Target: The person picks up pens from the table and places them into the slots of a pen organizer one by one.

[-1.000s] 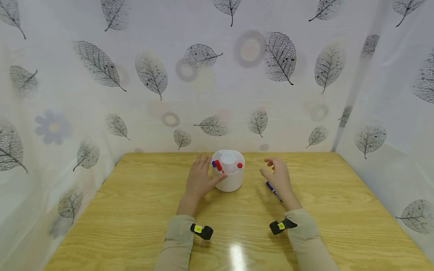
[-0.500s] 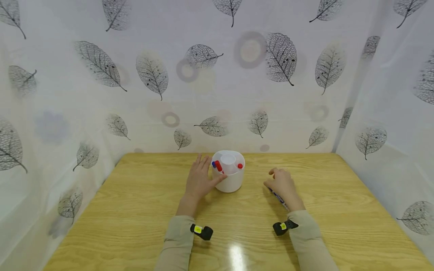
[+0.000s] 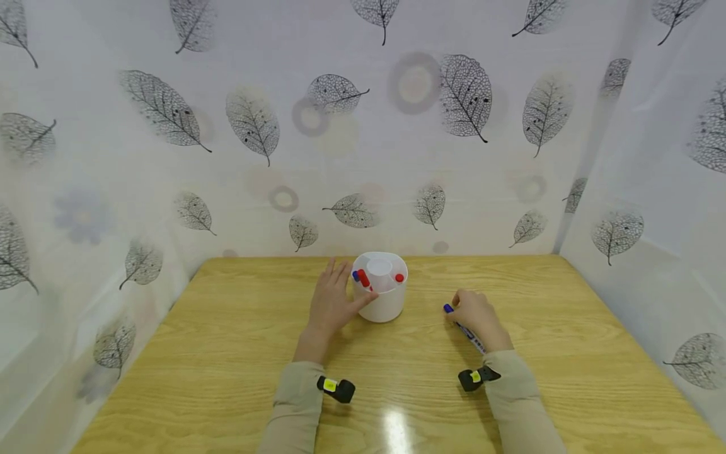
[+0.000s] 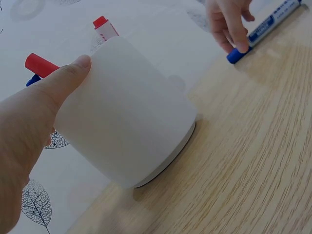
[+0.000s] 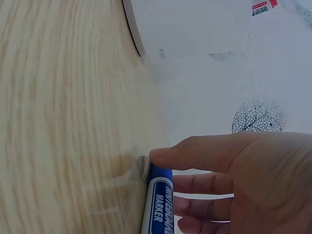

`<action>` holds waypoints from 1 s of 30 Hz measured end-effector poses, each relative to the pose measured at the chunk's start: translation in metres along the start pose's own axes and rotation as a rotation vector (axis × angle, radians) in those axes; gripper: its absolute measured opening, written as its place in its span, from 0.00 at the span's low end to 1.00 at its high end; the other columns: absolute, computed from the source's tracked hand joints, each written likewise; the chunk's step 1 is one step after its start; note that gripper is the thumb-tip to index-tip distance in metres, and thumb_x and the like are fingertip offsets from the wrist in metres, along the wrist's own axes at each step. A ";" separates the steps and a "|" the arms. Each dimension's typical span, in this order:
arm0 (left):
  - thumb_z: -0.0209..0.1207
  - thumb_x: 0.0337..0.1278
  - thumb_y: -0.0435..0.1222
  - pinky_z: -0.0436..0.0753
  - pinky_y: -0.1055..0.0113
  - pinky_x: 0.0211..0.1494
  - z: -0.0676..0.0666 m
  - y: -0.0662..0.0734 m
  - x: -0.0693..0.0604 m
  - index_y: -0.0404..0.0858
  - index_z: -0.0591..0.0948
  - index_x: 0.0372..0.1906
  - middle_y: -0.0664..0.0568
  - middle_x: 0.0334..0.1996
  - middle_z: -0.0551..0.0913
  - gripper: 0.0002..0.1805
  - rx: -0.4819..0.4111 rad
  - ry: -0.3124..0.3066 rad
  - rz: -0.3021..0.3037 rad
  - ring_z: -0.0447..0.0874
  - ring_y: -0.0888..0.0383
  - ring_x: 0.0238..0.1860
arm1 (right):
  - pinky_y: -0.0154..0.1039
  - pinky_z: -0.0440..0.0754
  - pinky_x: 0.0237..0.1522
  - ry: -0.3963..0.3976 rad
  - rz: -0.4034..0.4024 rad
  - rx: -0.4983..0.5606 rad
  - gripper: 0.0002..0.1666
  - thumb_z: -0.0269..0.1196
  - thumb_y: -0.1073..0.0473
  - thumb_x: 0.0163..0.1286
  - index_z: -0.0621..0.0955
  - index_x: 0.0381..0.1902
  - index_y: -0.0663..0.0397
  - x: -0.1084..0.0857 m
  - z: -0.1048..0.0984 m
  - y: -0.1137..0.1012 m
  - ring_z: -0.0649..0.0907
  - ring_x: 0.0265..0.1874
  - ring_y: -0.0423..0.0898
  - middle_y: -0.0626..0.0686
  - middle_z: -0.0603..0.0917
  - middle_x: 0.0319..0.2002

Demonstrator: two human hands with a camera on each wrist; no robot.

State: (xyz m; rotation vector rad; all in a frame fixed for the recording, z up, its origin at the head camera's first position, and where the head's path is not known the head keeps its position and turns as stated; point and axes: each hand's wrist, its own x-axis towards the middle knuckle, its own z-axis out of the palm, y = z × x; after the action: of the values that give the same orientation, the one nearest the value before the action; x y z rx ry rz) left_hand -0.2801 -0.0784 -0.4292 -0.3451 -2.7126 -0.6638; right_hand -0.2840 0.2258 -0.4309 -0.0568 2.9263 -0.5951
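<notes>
A white round pen holder (image 3: 382, 307) stands upright on the table, with a red-capped marker (image 3: 363, 277) and a blue-capped marker (image 3: 355, 275) leaning at its left and another red cap (image 3: 399, 278) at its right. My left hand (image 3: 331, 304) holds the pen holder from the left, thumb across its front near the rim, fingers partly hidden behind. To the right, my right hand (image 3: 479, 316) pinches a blue whiteboard marker (image 5: 160, 204) near its cap, thumb on one side and fingers on the other. Whether this marker still touches the table cannot be told.
The wood-grain table (image 3: 238, 378) reaches back to a leaf-print curtain (image 3: 351, 151), which also hangs along both sides. Each wrist wears a black camera, the left camera (image 3: 337, 388) and the right camera (image 3: 478, 378).
My right hand has come down and slightly toward me onto the blue whiteboard marker, and its fingers have closed around it. The left hand stays at the pen holder.
</notes>
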 end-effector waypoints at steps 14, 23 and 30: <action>0.58 0.52 0.66 0.55 0.45 0.78 -0.001 0.011 -0.011 0.33 0.66 0.71 0.41 0.72 0.66 0.51 -0.008 -0.006 -0.034 0.49 0.42 0.78 | 0.40 0.75 0.30 -0.052 -0.026 -0.009 0.12 0.66 0.62 0.60 0.78 0.40 0.59 -0.009 -0.001 0.004 0.77 0.29 0.48 0.56 0.83 0.35; 0.58 0.52 0.66 0.56 0.45 0.78 -0.002 0.003 -0.003 0.33 0.65 0.71 0.41 0.71 0.67 0.51 -0.020 -0.017 -0.032 0.50 0.42 0.78 | 0.40 0.74 0.29 0.023 -0.066 -0.023 0.12 0.64 0.65 0.59 0.79 0.42 0.59 0.001 0.001 -0.006 0.77 0.28 0.48 0.55 0.83 0.34; 0.59 0.52 0.66 0.55 0.46 0.79 -0.001 -0.004 0.005 0.33 0.66 0.71 0.40 0.71 0.67 0.51 -0.034 -0.024 -0.017 0.50 0.41 0.78 | 0.40 0.74 0.27 0.085 -0.077 -0.028 0.13 0.66 0.57 0.65 0.80 0.42 0.59 0.004 0.001 -0.015 0.78 0.26 0.48 0.56 0.82 0.32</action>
State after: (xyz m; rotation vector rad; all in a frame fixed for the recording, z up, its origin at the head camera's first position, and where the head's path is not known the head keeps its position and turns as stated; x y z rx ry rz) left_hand -0.2858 -0.0814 -0.4275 -0.3404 -2.7328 -0.7163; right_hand -0.2874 0.2116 -0.4268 -0.1511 3.0271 -0.5822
